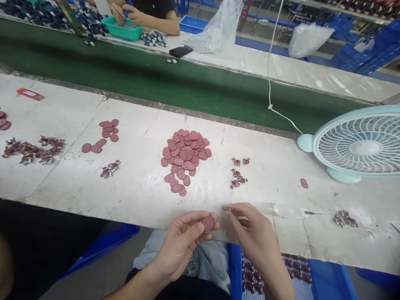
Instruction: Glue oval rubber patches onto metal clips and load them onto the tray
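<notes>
My left hand [187,235] pinches a dark pink oval disc [208,223] between thumb and fingers, just over the table's front edge. Close by on the right, my right hand [250,227] is closed on a small brown piece [227,209] at its fingertips; its exact kind is too small to make out. Beyond my hands lies a large heap of the same pink ovals [184,154], some showing tiny holes. Small brown-and-white pieces [238,179] sit in a little cluster to the right of that heap.
A light blue fan [364,146] stands at the right. Near it lie a single oval [304,183], a thin-tipped tool [312,213] and more brown pieces [345,218]. A blue crate [331,279] is below the table edge. Across the green belt [125,75], another person's hands work over a teal basket [133,33].
</notes>
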`<state>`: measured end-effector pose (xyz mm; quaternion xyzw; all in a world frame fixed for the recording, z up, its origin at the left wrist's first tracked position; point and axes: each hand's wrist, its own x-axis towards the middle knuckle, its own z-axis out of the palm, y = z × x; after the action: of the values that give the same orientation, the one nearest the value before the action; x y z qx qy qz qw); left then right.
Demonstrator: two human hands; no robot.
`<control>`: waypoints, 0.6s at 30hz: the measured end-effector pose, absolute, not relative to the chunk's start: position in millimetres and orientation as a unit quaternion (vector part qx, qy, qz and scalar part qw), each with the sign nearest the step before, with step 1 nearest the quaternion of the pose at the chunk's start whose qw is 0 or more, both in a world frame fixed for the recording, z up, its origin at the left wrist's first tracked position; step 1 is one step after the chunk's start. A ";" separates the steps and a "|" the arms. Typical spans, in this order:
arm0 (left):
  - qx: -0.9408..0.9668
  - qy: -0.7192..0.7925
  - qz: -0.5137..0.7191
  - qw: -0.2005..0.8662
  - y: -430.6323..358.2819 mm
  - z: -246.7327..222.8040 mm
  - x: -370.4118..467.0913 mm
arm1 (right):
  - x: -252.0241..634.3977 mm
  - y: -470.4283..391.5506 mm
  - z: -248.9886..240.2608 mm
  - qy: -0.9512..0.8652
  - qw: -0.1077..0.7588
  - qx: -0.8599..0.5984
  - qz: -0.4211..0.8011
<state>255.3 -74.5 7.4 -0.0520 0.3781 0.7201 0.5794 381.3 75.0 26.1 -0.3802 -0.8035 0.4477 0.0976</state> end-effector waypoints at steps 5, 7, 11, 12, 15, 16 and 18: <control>-0.017 0.411 0.714 0.567 -72.8 5.1 259.0 | 399.0 50.6 42.7 -0.670 0.199 -0.395 0.596; 0.000 0.420 0.711 0.563 -71.9 4.0 261.4 | 397.1 40.8 47.1 -0.620 0.185 -0.404 0.646; 0.021 0.414 0.724 0.551 -70.9 3.3 264.4 | 387.2 32.9 46.9 -0.591 0.150 -0.399 0.684; 0.024 0.408 0.728 0.551 -70.9 3.2 264.6 | 385.8 32.9 45.9 -0.595 0.151 -0.395 0.684; 0.036 0.401 0.728 0.554 -71.5 2.7 264.4 | 385.5 34.5 45.2 -0.606 0.154 -0.392 0.675; 0.041 0.403 0.726 0.555 -71.7 2.4 264.2 | 386.1 35.3 46.0 -0.611 0.152 -0.391 0.672; 0.052 0.407 0.721 0.558 -71.9 1.8 263.9 | 387.4 36.7 48.6 -0.616 0.141 -0.388 0.671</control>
<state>263.9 -71.9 1.8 0.0523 0.4072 0.7209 0.5584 387.4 36.7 48.6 -0.3878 -0.6164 0.6706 0.1414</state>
